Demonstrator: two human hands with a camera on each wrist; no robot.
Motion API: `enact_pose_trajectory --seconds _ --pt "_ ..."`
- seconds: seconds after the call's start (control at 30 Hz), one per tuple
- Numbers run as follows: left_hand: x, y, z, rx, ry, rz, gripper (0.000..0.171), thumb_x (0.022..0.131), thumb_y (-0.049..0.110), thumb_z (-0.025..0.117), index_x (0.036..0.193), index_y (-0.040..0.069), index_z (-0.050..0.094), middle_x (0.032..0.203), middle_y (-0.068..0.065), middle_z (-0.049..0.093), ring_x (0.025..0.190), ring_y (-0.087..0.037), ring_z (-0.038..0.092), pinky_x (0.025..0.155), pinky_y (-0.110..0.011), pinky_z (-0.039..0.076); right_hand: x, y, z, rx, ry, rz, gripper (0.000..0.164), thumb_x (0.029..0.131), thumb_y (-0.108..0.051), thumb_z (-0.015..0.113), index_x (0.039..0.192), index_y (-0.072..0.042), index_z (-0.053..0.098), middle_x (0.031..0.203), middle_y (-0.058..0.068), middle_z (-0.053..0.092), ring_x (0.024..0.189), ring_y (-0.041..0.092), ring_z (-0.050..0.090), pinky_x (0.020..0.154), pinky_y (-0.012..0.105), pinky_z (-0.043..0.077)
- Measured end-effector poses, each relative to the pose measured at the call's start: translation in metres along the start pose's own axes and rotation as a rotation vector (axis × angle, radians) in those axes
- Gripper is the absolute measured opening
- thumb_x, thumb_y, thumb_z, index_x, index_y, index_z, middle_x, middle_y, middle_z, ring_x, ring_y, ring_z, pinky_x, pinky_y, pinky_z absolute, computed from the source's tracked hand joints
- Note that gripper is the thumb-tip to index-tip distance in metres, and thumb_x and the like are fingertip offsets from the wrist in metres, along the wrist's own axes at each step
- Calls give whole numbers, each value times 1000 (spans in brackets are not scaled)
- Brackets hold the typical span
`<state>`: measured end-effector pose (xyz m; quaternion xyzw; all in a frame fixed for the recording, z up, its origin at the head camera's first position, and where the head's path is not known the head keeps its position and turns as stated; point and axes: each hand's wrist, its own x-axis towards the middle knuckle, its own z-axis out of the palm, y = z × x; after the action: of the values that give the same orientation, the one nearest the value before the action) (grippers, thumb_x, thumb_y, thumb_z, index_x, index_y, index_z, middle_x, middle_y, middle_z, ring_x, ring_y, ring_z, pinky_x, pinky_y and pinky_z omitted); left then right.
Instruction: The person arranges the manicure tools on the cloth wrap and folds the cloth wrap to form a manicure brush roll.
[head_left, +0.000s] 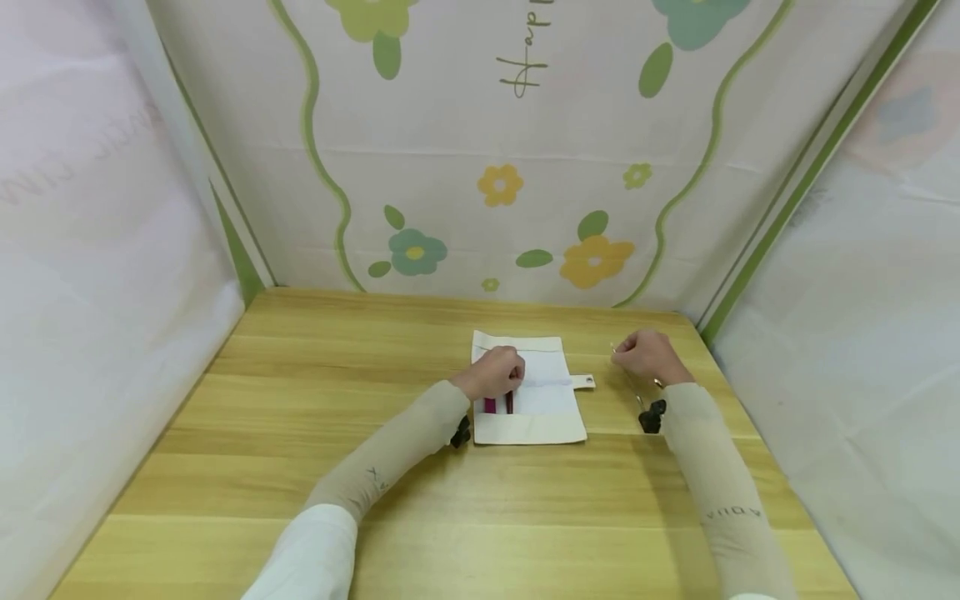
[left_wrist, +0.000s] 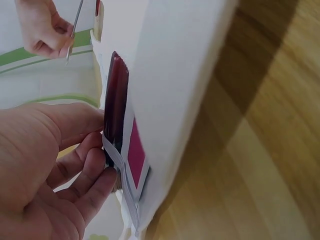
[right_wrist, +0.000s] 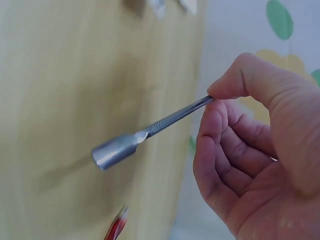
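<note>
On the table (head_left: pixel 412 533) lies the case (head_left: pixel 551 396), left hand (head_left: pixel 495 373) pinching a dark tool (left_wrist: pixel 117 90) in it; right hand (head_left: pixel 648 354) holds a pusher (right_wrist: pixel 172 118) aloft — gripped only at one end, it could slip

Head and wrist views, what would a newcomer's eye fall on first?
Probably the flowered backdrop rising behind the wooden table. Then the open white case on that table, where the left hand pinches a dark red item, and the shiny metal tool in the right hand.
</note>
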<state>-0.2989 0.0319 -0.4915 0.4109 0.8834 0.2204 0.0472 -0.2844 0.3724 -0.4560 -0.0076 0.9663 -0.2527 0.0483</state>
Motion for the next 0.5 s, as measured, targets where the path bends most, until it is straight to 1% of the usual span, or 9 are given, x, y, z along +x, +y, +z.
enact_pose_trajectory --seconds 0.07,0.13,0.27,0.43,0.5 --pt "1 0 0 -2 3 7 17 100 4 67 86 8 76 84 -3 72 81 -11 56 83 -28 52 4 -12 1 24 5 -6 21 90 -19 67 95 -3 80 90 8 76 66 17 56 63 31 46" --pt "2 0 1 -1 6 12 18 100 3 67 85 8 75 83 -2 71 80 -11 55 81 -27 51 9 -24 2 46 6 -11 21 89 -19 68 96 -3 80 92 9 77 72 18 59 67 31 47" --pt "2 1 1 5 14 23 20 100 3 66 82 8 73 80 -2 69 79 -12 53 80 -27 50 22 -49 9 111 23 -31 16 88 -17 71 93 -4 79 90 8 75 77 18 59 69 30 47" --pt "1 3 -1 4 16 18 20 101 3 65 82 8 72 79 -2 67 79 -12 52 80 -28 49 37 -84 22 164 29 -55 13 87 -19 73 89 -7 78 86 3 73 77 16 56 67 28 46" --pt "1 4 -3 1 15 15 20 101 3 65 82 7 72 79 -3 66 79 -12 52 79 -28 49 43 -98 30 195 33 -66 12 87 -19 73 85 -8 77 81 1 71 74 16 54 65 28 44"
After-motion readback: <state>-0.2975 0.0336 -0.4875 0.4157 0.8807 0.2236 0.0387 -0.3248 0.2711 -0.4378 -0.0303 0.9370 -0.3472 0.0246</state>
